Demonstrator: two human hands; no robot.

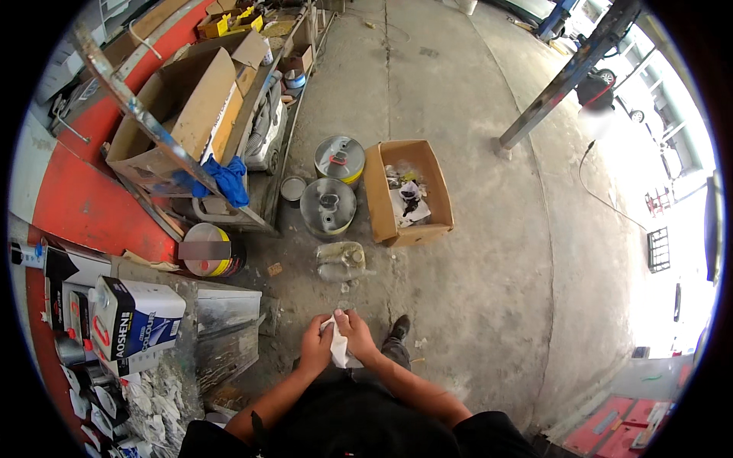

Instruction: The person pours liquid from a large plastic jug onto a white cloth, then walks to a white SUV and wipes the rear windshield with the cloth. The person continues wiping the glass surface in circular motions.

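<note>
Far to the left of the hands, a white-and-blue tin point(141, 317) is standing upright on a cluttered surface point(190, 336), perhaps to stay within reach. Ahead of it, a pail point(206, 252) is sitting on the floor, its lid seemingly keeping the contents covered. Further ahead, blue gloves or a rag point(228, 182) are hanging on a rack, probably to stay handy.

The left hand point(314, 347) is closing around one side of a crumpled white paper or cloth point(338, 351); the right hand point(357, 337) is gripping the other side, so both are apparently keeping the soft sheet bunched. Straight ahead, clear bottles point(341, 261) are lying on the floor. Beyond them, two drums point(328, 200) are standing close together, likely saving room. Ahead and right, an open carton point(437, 202) is holding scraps, its open top presumably letting things drop in.
</note>
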